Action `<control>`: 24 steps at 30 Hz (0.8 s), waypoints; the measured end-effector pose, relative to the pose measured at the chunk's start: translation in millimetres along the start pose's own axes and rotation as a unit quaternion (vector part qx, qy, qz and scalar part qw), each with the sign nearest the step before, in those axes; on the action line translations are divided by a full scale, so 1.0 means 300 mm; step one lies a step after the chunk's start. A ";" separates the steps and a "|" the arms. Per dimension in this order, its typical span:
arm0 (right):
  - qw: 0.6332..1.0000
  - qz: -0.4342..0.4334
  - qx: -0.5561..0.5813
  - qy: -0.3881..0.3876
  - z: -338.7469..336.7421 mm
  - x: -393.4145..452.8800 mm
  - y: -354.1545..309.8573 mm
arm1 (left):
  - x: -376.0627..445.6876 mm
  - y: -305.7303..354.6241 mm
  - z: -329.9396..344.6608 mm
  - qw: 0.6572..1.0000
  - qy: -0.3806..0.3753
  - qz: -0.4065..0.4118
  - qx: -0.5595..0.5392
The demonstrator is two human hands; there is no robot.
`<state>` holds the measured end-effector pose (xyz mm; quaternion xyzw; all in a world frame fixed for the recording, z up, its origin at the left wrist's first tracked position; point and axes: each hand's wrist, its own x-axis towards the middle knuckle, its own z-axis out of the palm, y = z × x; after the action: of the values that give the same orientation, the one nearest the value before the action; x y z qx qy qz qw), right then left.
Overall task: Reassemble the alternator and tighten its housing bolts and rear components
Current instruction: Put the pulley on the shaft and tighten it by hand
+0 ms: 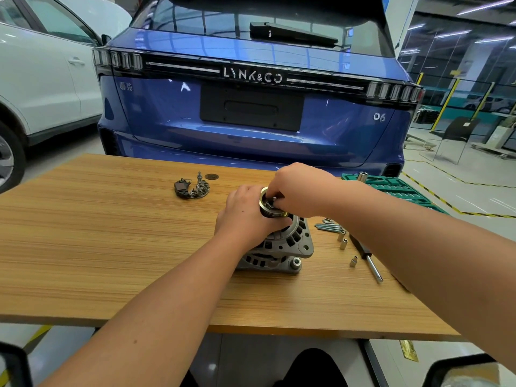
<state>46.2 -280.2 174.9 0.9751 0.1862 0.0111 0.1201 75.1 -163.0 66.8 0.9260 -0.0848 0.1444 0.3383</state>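
Note:
A grey alternator [282, 247] stands pulley-up on the wooden table [111, 247]. My left hand [245, 210] grips its pulley [269, 210] from the left side. My right hand [298, 188] comes in from above, its fingers pinching the nut [272, 202] at the pulley's centre. The fingertips hide most of the nut. The rectifier and regulator parts [192, 187] lie apart at the back of the table, with a dark round cap [211, 177] behind them.
Long housing bolts [329, 226], small sockets [344, 243] and a ratchet extension handle [365, 258] lie right of the alternator. A green socket tray [396, 188] sits at the table's back right. A blue car [251, 107] stands just behind the table.

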 end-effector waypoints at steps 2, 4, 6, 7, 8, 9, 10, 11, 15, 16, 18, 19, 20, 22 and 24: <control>1.000 0.002 0.000 -0.004 -0.001 0.011 -0.002 | 0.001 -0.003 0.000 1.000 0.001 0.000 -0.004; 1.000 0.003 -0.004 0.005 0.001 0.021 -0.005 | -0.001 -0.004 -0.001 1.000 0.001 0.002 -0.005; 1.000 0.010 -0.005 0.014 0.011 0.032 -0.008 | -0.002 -0.003 -0.001 1.000 0.000 0.003 -0.003; 1.000 0.019 -0.006 0.019 0.019 0.038 -0.008 | -0.003 -0.002 -0.001 1.000 -0.001 0.002 -0.003; 0.999 0.031 -0.006 0.025 0.026 0.042 -0.008 | -0.003 -0.001 -0.001 1.000 -0.001 0.002 -0.003; 0.999 0.043 -0.003 0.030 0.033 0.045 -0.007 | -0.003 -0.001 -0.001 1.000 0.000 0.002 -0.004; 0.998 0.050 0.003 0.034 0.040 0.046 -0.004 | -0.003 -0.002 -0.001 1.000 0.002 0.003 -0.006; 0.998 0.053 0.012 0.038 0.043 0.045 -0.001 | -0.004 -0.003 0.000 1.000 0.004 0.004 -0.009; 0.996 0.042 0.074 0.033 0.032 0.021 0.022 | -0.007 -0.007 0.003 1.000 0.010 0.006 -0.007; 0.996 0.032 0.075 0.025 0.025 0.015 0.025 | -0.005 -0.007 0.003 1.000 0.011 0.008 -0.008; 0.998 0.012 0.062 0.008 0.012 0.010 0.023 | -0.003 -0.006 0.003 1.000 0.008 0.007 -0.009; 0.999 0.006 0.053 0.003 0.008 0.012 0.020 | -0.002 -0.006 0.003 1.000 0.006 0.006 -0.007; 0.999 0.005 0.042 -0.002 0.004 0.016 0.015 | -0.002 -0.005 0.003 1.000 0.005 0.004 -0.004; 1.000 0.011 0.022 0.000 0.004 0.028 0.006 | -0.002 -0.006 0.002 1.000 0.005 0.003 0.000; 0.999 0.029 -0.001 0.017 0.011 0.040 -0.003 | -0.003 -0.006 0.001 1.000 0.007 0.005 -0.003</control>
<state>57.2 -275.9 171.1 0.9796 0.1595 0.0314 0.1179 74.9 -161.8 65.1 0.9237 -0.0879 0.1522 0.3405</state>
